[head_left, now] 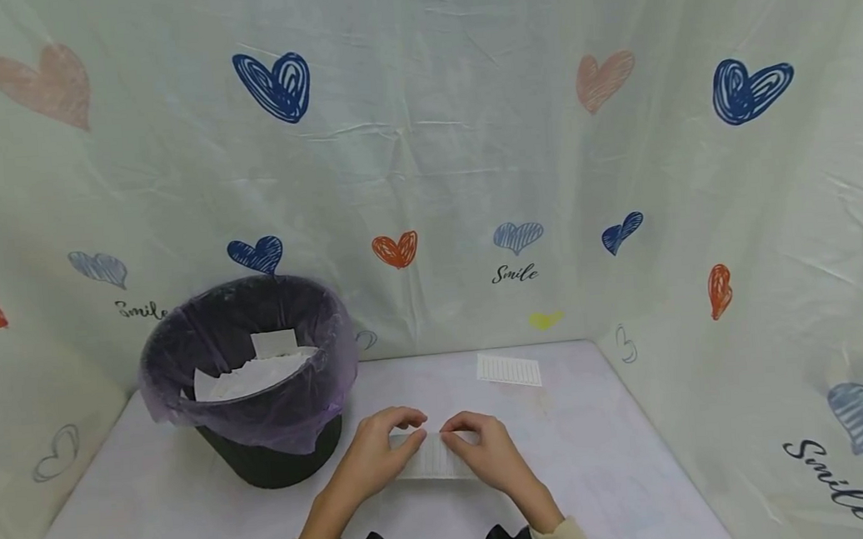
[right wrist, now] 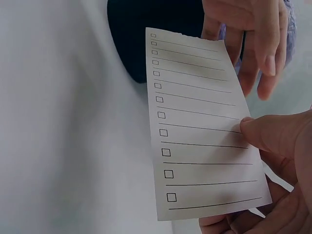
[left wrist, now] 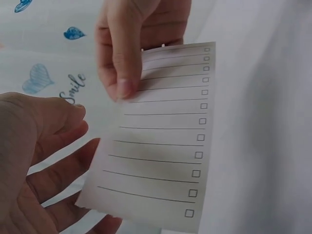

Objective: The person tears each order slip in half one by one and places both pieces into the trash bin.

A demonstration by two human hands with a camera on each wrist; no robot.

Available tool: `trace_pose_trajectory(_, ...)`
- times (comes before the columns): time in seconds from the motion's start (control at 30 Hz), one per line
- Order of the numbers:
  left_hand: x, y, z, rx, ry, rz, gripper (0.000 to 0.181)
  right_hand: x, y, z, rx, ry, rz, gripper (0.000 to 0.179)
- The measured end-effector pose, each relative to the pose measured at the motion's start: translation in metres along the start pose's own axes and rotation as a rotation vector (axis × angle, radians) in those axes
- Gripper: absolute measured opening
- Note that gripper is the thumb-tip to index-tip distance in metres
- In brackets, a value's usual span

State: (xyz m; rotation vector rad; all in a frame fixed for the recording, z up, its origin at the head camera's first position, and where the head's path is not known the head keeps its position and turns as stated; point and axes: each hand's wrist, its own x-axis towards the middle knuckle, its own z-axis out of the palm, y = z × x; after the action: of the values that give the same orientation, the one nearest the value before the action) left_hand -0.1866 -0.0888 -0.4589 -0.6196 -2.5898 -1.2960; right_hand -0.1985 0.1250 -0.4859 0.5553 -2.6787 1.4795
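A white lined checklist sheet with a column of small square boxes is held up over the table between both hands. My right hand pinches its long edge, thumb on the printed face and fingers behind; the right wrist view shows this grip on the sheet. At the sheet's other end is my left hand. In the left wrist view the left thumb stands away from the paper, and the spread fingers pass partly behind its torn-looking short edge.
A dark bin lined with a purple bag stands on the table's left, with white papers inside. Another lined sheet lies near the back edge of the white table. A heart-printed curtain surrounds the table.
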Motion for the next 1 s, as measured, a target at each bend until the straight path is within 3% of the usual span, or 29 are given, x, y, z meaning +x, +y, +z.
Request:
trace_pose_trajectory(0.17,-0.002,-0.002,0.004,0.003,-0.021,0.018,0.014,-0.003,-0.007,0.001,0.015,-0.005,-0.013,0.012)
trace_pose_trajectory(0.37,-0.004,-0.004,0.007,-0.018,-0.057,-0.025,0.009,-0.003,-0.010,0.003,0.019,-0.017,-0.023,0.011)
trace_pose_trajectory(1.0,-0.006,-0.006,0.006,0.018,-0.071,-0.042,0.006,-0.002,-0.016,0.005,0.002,-0.038,-0.018,0.008)
